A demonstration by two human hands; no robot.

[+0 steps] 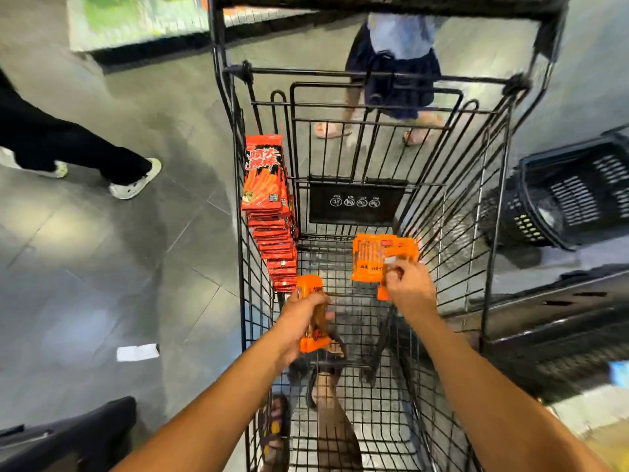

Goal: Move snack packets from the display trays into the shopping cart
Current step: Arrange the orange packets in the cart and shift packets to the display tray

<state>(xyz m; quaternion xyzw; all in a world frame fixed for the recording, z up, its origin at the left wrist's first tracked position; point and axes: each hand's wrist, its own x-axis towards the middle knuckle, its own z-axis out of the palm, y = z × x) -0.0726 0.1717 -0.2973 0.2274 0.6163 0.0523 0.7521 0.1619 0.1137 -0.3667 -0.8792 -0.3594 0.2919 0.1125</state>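
The black wire shopping cart (490, 206) stands in front of me, seen from above. A row of several red snack packets (269, 206) leans against its left wall. My left hand (299, 330) grips an orange snack packet (311, 310) over the cart's near left part. My right hand (410, 289) pinches a bundle of orange snack packets (381, 255) by its near edge, held above the cart's floor toward the right side. The display trays are outside the frame.
A person in a dark skirt (394, 69) stands just beyond the cart's far end. Another person's dark-trousered legs (68, 148) are on the left. Black plastic baskets (571, 195) sit at the right. A white paper scrap (138, 352) lies on the grey tiled floor.
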